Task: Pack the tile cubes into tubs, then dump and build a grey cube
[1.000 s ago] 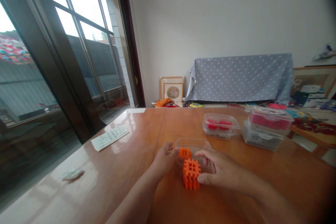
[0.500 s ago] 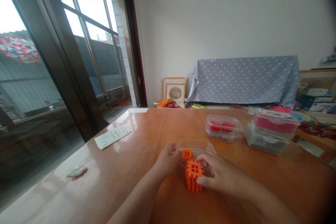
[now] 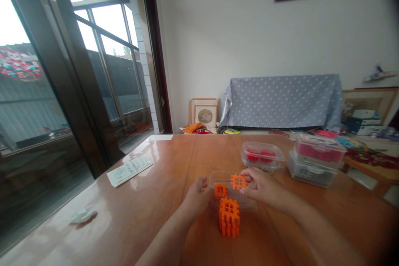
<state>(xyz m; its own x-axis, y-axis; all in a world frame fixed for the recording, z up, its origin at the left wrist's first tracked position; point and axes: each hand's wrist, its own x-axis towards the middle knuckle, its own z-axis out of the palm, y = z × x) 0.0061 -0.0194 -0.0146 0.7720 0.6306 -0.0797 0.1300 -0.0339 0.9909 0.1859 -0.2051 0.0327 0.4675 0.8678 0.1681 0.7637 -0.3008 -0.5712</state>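
A stack of orange waffle blocks [image 3: 229, 217] stands on the wooden table [image 3: 149, 212] in front of me. Behind it sits a clear plastic tub [image 3: 218, 176] with another orange piece [image 3: 220, 190] inside. My right hand [image 3: 263, 187] is raised just above the tub and pinches a single flat orange waffle block [image 3: 238, 181] between thumb and fingers. My left hand [image 3: 197, 195] rests against the tub's left side with its fingers curled on the rim.
A clear tub of red pieces [image 3: 262, 156] and two stacked lidded boxes [image 3: 314, 158] stand at the back right. A printed paper [image 3: 129, 169] and a crumpled white scrap [image 3: 81, 216] lie at the left. A glass door runs along the left.
My right hand has left the side of the orange stack and risen over the tub with a flat orange block pinched in it. The left hand has stayed on the tub.
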